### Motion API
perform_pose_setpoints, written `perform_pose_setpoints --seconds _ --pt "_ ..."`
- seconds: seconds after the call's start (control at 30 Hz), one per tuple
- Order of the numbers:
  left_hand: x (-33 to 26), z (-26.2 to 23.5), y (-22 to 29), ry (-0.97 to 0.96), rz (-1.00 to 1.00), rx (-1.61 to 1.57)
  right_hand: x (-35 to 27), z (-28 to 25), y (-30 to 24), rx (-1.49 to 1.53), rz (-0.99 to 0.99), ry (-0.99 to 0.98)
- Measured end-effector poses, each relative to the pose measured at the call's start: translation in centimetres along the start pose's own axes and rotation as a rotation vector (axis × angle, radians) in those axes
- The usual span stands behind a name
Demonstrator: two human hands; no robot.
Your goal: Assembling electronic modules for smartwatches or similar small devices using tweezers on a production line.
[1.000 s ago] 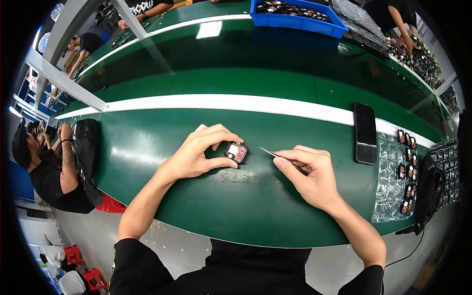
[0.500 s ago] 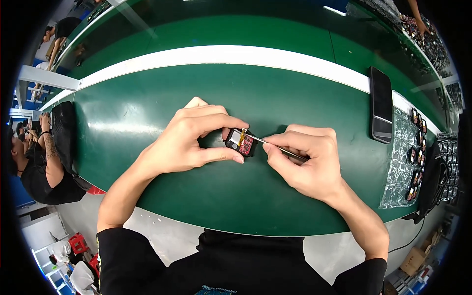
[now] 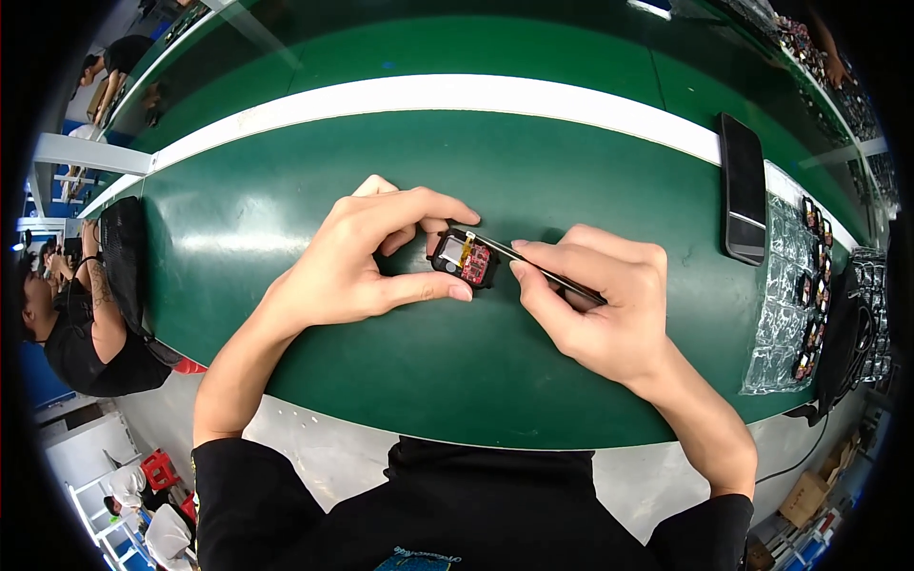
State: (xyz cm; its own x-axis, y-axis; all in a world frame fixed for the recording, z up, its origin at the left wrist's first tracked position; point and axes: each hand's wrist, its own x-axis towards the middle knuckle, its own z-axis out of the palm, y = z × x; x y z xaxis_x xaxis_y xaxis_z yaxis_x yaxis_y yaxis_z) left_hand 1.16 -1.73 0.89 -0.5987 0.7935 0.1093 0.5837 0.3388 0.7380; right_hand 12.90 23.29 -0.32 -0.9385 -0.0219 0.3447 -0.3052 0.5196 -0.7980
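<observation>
A small black smartwatch case (image 3: 487, 278), its inside facing up, shows a red circuit board (image 3: 478, 260), a silvery block and a yellow strip. My left hand (image 3: 357, 252) steadies it over the green table, thumb along the near edge and a bent finger against its left side. The left index finger reaches over the far edge, seemingly just off the case. Between the thumb and fingers of my right hand (image 3: 614, 305) are slim dark metal tweezers (image 3: 562, 280). Their tips point left to the far edge of the case, by the strip's end; contact cannot be made out.
A black phone-like device (image 3: 742, 190) lies at the right against the white ledge (image 3: 428, 95). Beside it a clear plastic tray (image 3: 776, 305) carries several small watch parts. A black bag (image 3: 122, 257) and a seated person (image 3: 81, 333) are at the left.
The left index finger has lifted slightly off the case. The tweezers' tips have shifted toward the case's far edge, and the right hand has moved a little to the right.
</observation>
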Motion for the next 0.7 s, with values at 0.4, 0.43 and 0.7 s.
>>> perform_pose_setpoints --seconds 0.4,0.43,0.7 --pt "0.4 -0.1 0.0 0.021 0.05 0.048 0.0 0.6 0.4 -0.143 -0.167 0.04" --pt "0.4 -0.1 0.1 0.015 0.048 0.047 0.0 0.6 0.3 -0.155 -0.174 0.017" --pt "0.4 -1.2 -1.4 -0.052 0.075 -0.037 0.2 0.3 0.2 0.048 -0.06 -0.035"
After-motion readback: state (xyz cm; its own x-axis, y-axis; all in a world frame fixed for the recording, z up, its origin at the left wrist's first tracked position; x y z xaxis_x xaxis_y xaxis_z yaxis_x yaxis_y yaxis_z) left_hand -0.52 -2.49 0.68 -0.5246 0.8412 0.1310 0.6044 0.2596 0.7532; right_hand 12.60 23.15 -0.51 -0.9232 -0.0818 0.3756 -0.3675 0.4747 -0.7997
